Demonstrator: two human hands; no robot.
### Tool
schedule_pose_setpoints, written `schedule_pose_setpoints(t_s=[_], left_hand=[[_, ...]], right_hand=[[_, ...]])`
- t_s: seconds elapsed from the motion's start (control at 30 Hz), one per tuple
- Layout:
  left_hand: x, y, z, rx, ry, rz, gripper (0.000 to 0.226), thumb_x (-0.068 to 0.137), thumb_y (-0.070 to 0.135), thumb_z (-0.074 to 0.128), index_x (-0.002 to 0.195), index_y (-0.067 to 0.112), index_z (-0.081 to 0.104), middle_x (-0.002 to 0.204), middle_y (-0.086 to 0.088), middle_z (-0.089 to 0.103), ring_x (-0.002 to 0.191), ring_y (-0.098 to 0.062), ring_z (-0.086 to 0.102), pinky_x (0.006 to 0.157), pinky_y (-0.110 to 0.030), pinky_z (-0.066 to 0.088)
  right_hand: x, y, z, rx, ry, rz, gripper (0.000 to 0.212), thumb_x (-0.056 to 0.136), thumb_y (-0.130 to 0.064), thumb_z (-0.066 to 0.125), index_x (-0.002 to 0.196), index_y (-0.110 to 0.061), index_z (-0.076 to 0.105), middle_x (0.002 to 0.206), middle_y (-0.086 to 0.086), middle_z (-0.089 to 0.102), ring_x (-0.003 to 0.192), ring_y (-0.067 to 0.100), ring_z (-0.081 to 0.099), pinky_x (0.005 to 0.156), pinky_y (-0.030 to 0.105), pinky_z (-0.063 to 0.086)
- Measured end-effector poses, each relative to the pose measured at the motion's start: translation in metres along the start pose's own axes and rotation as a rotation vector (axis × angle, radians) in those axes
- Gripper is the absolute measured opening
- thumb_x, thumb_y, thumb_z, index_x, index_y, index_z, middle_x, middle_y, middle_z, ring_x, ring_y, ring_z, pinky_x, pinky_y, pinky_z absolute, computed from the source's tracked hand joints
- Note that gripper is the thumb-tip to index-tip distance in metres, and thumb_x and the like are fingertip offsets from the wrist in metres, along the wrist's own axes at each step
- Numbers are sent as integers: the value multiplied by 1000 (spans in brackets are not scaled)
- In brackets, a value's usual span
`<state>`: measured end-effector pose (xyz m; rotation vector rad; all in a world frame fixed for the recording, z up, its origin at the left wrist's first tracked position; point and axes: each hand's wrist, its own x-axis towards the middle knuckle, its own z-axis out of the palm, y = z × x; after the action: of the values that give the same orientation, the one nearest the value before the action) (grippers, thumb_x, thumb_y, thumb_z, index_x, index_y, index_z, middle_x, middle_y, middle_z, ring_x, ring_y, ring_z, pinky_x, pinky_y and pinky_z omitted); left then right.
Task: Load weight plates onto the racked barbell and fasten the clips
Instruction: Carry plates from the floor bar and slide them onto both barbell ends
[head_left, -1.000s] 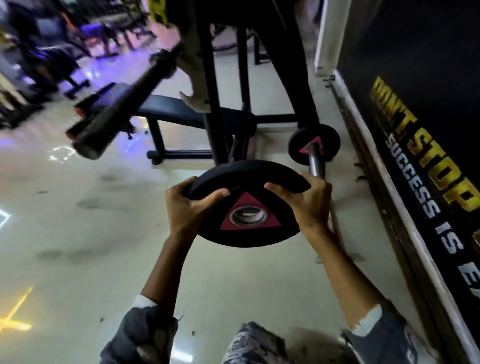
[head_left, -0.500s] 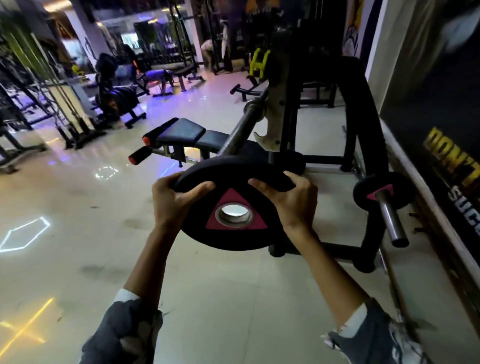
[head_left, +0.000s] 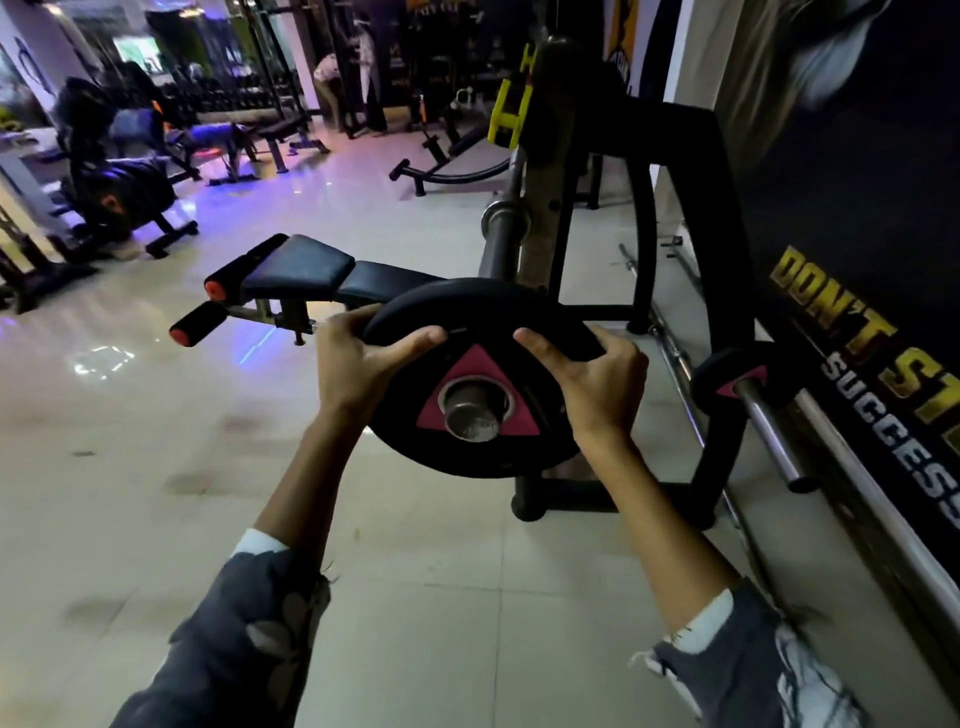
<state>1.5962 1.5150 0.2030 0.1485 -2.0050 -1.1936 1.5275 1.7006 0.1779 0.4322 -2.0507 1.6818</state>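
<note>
At the near tip of the racked grey steel barbell (head_left: 501, 244): one round black rubber-coated weight plate (head_left: 462, 457), threaded only just onto the sleeve end, well short of the collar. Gripped at the upper rim by left hand (head_left: 358, 374) and right hand (head_left: 592, 384), fingers curled over the edge, thumbs laid on the face. Risks judged: tilted bore binding on the sleeve; plate slipping back off if released early. Marked with a pink triangle round a steel-lined hole; matte finish. No clips seen.
</note>
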Motion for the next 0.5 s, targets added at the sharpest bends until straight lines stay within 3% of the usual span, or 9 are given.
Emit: schedule_pose_setpoints(t_s=[0.1,0.17,0.3,0.5], left_hand=[[26,-12,12,27,-16,37,50,57,58,71,68,9,65,59,3,54,57,-8,46,54,-31,39],[47,-21,22,39,-37,51,47,59,58,71,73,13,68,61,4,59,57,-3,49,54,-29,43],[87,-43,44,13,-55,85,42,62,53,71,78,14,67,62,13,58,54,9,52,54,-10,41],[156,-89,83,-24,-44,61,43,65,50,72,86,12,70,70,6,65,60,5,58,56,-15,47]], right_hand=[[22,12,13,1,14,42,59,47,-78,61,46,-22,45,46,-9,47,47,13,48,46,29,37],[39,22,23,10,25,70,57,47,-79,61,44,-27,39,45,-12,44,47,13,46,48,29,35],[78,40,44,-24,31,19,55,51,-74,65,44,-28,35,44,-14,39,44,11,42,47,28,34],[155,68,81,-79,26,-54,53,60,-53,77,45,-31,32,44,-16,36,44,2,36,43,23,26]])
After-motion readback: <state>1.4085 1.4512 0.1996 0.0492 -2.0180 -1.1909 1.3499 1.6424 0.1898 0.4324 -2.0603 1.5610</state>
